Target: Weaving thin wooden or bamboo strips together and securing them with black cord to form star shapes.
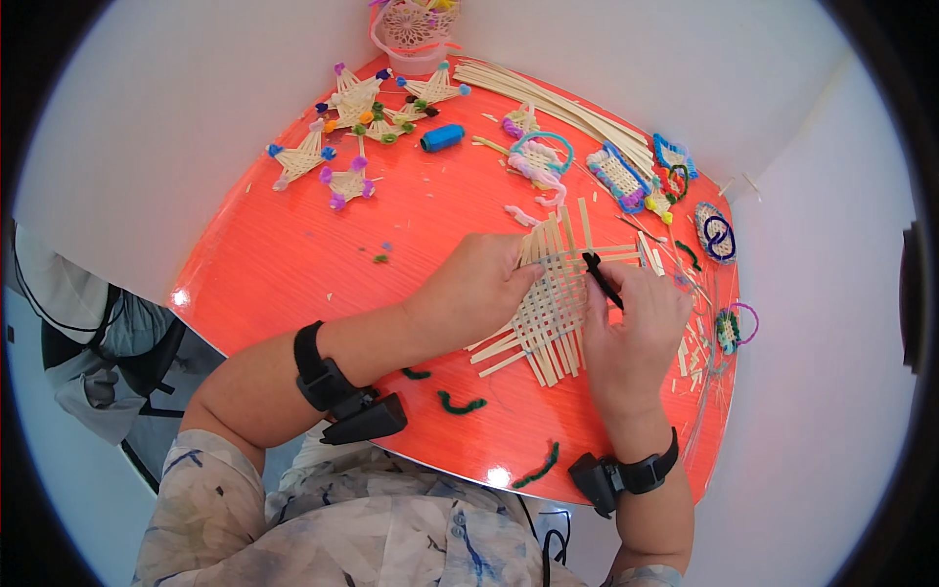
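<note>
My left hand (479, 284) is closed on the left edge of a woven mat (553, 311) of pale flat strips, thumb on top. The mat is held at a slant above the red table, with loose strip ends sticking out on several sides. At its upper right my right hand (631, 313) pinches a slim black piece (604, 282), with its far end against the strips. Whether that piece is a tool or a fuzzy stem I cannot make out. Short dark green fuzzy stems (462, 403) lie near the table's front edge.
Star-shaped woven pieces (354, 98) and a blue thread spool (442, 138) lie at the back left. Behind them stands a pink basket (419, 49). A bundle of long strips (558, 108) runs along the back; small trimmed weavings (618, 178) and cut scraps lie at the right.
</note>
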`<action>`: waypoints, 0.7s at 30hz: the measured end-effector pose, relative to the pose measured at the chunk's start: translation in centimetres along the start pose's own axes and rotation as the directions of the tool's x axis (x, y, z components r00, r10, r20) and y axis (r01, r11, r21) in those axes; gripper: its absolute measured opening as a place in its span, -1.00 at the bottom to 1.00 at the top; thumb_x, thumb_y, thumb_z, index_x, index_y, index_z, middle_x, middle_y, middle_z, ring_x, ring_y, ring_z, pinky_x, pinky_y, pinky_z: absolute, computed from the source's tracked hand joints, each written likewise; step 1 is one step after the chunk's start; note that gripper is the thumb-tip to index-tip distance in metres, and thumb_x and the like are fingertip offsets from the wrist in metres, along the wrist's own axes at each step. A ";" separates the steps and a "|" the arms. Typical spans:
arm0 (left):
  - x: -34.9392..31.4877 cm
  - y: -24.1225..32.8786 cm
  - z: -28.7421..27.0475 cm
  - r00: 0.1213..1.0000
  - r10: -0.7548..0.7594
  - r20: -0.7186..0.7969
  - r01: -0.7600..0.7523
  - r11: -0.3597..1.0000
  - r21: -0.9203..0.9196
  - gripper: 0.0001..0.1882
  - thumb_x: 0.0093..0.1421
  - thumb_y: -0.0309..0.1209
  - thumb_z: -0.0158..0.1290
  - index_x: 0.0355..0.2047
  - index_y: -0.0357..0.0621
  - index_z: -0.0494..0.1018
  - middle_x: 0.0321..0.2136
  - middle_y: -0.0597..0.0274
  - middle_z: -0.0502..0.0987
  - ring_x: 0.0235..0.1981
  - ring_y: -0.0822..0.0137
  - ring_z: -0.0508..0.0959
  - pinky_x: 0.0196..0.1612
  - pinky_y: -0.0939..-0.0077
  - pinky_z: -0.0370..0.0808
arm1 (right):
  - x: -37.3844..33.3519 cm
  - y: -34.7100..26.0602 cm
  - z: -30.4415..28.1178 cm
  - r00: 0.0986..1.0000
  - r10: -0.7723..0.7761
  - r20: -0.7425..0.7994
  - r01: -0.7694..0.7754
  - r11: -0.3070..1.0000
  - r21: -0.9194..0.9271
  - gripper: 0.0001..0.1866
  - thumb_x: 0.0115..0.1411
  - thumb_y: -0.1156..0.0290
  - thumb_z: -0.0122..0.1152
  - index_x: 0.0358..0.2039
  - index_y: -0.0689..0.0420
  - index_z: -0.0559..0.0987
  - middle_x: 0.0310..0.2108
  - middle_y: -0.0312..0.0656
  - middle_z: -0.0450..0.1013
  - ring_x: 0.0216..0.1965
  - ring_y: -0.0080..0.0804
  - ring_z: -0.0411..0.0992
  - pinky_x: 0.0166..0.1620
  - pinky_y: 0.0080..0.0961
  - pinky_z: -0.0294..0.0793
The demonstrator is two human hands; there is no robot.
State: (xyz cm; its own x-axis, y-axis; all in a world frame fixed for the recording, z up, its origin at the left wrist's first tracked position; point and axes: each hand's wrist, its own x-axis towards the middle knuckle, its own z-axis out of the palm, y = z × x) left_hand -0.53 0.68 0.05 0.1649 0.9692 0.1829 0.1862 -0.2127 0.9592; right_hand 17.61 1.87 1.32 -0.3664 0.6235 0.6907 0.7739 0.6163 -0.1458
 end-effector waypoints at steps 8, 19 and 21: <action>-0.3 0.2 0.4 0.999 0.012 0.051 -0.008 0.995 -0.095 -0.79 0.31 -0.49 -0.13 -0.17 -0.35 0.46 -0.36 0.21 0.60 -0.33 0.50 0.57 -0.26 0.54 0.50 | 0.0 0.5 0.2 0.995 -0.043 -0.088 0.040 0.998 -0.038 -0.76 -0.10 0.54 0.29 -0.37 0.06 0.51 -0.49 -0.31 0.37 -0.42 -0.37 0.31 -0.31 -0.40 0.14; -0.3 0.1 0.1 0.997 0.023 0.073 -0.017 0.996 -0.086 -0.79 0.30 -0.50 -0.11 -0.16 -0.34 0.46 -0.38 0.21 0.59 -0.35 0.52 0.55 -0.25 0.55 0.49 | 0.8 1.0 -0.7 0.982 -0.164 -0.091 0.160 0.986 -0.053 -0.73 -0.16 0.55 0.30 -0.36 0.02 0.56 -0.57 -0.33 0.27 -0.46 -0.37 0.28 -0.30 -0.38 0.10; -0.2 0.1 -0.1 0.997 0.002 0.075 0.001 0.999 -0.042 -0.80 0.30 -0.50 -0.11 -0.17 -0.34 0.46 -0.38 0.21 0.59 -0.35 0.52 0.55 -0.26 0.55 0.49 | 0.7 1.1 -0.8 0.988 -0.138 -0.066 0.136 0.990 -0.034 -0.74 -0.14 0.55 0.30 -0.36 0.02 0.56 -0.57 -0.33 0.28 -0.46 -0.37 0.28 -0.30 -0.38 0.10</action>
State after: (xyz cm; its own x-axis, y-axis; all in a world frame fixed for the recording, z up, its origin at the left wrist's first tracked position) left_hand -0.66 0.46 0.13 0.2379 0.9566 0.1681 0.1451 -0.2062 0.9677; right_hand 18.59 2.59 2.26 -0.4350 0.4994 0.7493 0.7339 0.6788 -0.0263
